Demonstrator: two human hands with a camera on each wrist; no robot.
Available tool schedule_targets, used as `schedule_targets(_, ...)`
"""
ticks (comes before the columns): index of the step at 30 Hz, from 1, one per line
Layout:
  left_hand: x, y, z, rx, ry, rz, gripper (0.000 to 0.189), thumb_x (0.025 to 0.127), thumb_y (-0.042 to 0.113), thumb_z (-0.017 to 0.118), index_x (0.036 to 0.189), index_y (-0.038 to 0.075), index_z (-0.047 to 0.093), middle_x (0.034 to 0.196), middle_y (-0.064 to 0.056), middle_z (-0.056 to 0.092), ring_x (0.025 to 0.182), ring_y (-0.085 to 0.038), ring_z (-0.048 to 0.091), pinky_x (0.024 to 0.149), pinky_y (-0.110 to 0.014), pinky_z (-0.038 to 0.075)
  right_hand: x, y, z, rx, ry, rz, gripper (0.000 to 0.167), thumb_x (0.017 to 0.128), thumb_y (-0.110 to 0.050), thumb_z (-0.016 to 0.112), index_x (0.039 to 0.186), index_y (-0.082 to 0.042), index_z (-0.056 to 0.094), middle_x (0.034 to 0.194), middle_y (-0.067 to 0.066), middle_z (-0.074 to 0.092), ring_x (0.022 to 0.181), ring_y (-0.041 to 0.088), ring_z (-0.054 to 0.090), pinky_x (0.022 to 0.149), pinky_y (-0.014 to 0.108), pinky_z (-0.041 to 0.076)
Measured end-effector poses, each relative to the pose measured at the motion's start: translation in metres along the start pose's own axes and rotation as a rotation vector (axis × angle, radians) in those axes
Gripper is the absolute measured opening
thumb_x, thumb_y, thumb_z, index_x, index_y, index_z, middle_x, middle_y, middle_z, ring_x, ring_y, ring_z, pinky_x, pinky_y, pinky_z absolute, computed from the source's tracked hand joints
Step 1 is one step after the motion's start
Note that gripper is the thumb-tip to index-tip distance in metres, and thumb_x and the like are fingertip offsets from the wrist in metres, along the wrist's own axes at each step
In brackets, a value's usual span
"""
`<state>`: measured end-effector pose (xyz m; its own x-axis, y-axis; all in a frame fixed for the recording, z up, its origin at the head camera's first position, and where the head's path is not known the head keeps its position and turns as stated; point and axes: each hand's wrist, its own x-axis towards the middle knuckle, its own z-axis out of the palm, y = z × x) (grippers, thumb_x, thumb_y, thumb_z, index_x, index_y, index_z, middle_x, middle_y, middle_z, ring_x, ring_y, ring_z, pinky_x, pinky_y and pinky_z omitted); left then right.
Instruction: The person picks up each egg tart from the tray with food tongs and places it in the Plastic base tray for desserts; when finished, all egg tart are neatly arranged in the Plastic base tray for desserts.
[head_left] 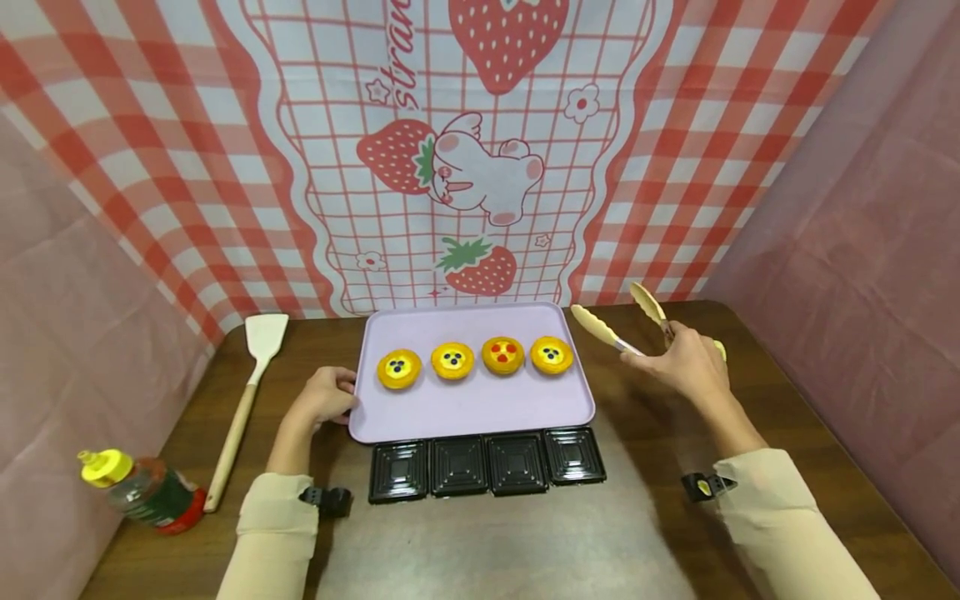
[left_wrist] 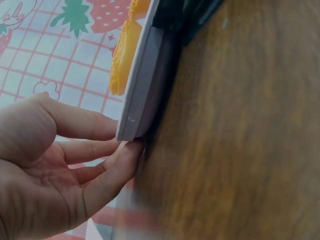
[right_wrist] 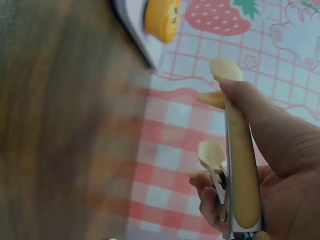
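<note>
A lilac tray (head_left: 480,414) lies on the table with a row of small tarts on it. The tart with red toppings (head_left: 503,356) sits among blue-dotted ones such as the leftmost tart (head_left: 399,369). My left hand (head_left: 326,396) is at the tray's left edge; in the left wrist view its thumb (left_wrist: 85,122) is on the rim and its fingers are under it, pinching the tray. To the right of the tray, my right hand (head_left: 686,362) grips cream-tipped tongs (right_wrist: 242,170), their arms spread apart and nothing between the tips.
Several black square plastic trays (head_left: 459,465) stand in a row along the near side of the lilac tray. On the left lie a white spatula (head_left: 265,335) with a wooden handle and a yellow-capped bottle (head_left: 150,493). A strawberry-printed cloth (head_left: 480,183) hangs behind the table.
</note>
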<state>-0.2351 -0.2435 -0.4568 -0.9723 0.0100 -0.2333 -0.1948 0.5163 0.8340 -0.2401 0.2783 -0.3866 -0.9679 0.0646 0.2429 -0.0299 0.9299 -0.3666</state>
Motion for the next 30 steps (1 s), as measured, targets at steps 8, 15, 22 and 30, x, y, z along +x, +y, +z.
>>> schedule_targets(8,0.0,0.0,-0.001,0.002,0.005,0.002,0.049,0.079,-0.012,0.06,0.125,-0.02,0.048,0.096,-0.022,0.054,0.079,-0.027,0.059,0.058,-0.04,0.061,-0.004,-0.014,-0.008,0.037,-0.127,-0.106,0.074,0.065,-0.066,0.082,0.1,-0.003,0.065,0.073,0.005,0.055,0.069,0.027,0.05,0.053,0.035,0.037)
schedule_targets(15,0.0,0.0,0.0,0.001,0.009,-0.001,0.048,0.079,-0.012,0.06,0.125,-0.02,0.049,0.095,-0.022,0.053,0.078,-0.027,0.059,0.058,-0.04,0.061,-0.01,-0.025,0.001,0.044,-0.203,-0.155,0.072,0.062,-0.061,0.086,0.11,-0.009,0.071,0.069,0.001,0.055,0.067,0.023,0.05,0.054,0.034,0.039)
schedule_targets(22,0.001,-0.001,-0.001,-0.019,0.004,-0.003,0.05,0.077,-0.012,0.06,0.125,-0.02,0.049,0.094,-0.02,0.053,0.077,-0.026,0.058,0.058,-0.041,0.061,-0.009,-0.028,0.012,0.036,-0.272,-0.155,0.079,0.064,-0.052,0.088,0.123,-0.004,0.068,0.074,0.001,0.062,0.067,0.022,0.053,0.055,0.033,0.043)
schedule_targets(30,0.001,-0.001,-0.002,-0.027,0.003,-0.009,0.05,0.076,-0.012,0.06,0.125,-0.02,0.049,0.093,-0.019,0.052,0.075,-0.025,0.057,0.057,-0.039,0.061,-0.006,-0.026,0.024,0.029,-0.316,-0.181,0.084,0.065,-0.052,0.088,0.126,0.002,0.065,0.071,0.001,0.058,0.066,0.022,0.051,0.052,0.033,0.04)
